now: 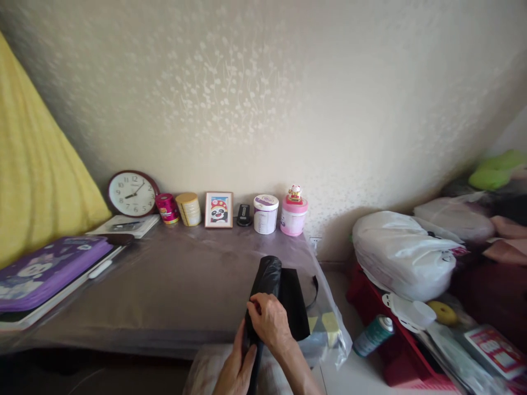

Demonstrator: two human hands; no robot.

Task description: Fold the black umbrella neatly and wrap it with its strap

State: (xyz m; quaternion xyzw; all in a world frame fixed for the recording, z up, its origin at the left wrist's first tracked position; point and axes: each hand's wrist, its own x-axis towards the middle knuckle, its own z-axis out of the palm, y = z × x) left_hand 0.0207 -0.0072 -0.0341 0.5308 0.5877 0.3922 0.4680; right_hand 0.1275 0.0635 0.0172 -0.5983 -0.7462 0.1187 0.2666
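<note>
Both hands were on a black glossy rolled bundle [267,274], poss. a folded umbrella or a tight roll of plastic; couldn't tell which. It stood tilted at the near right edge of the grey-mauve cloth-covered surface [164,274]. Its top end leaned away toward the wall and its lower end ran down between the hands.

The right hand [269,322] was clenched round the middle of the roll, fingers wrapped over the front. The left hand [236,368] grasped it lower down, palm on the left side, fingers lying along it. A flat black fabric piece [295,304] w/ a thin black strap loop [315,288] lay just right of the roll, touching it.

At the back, along the wall: a round brown-rimmed wall clock [132,193], a framed panda picture [218,209], a white round tub [265,214] and a pink tub [293,218]. A bulging white plastic bag [403,252] sat well apart to the right.

My read on the hold: the material looked slick, so the mid grip should be firm w/o crushing. The lower hand is best used as a steadying support so the roll doesn't loosen. The strap is best left clear of the fingers, and the bundle away from the loose clear plastic sheet [329,329] at the surface corner, which could snag.
</note>
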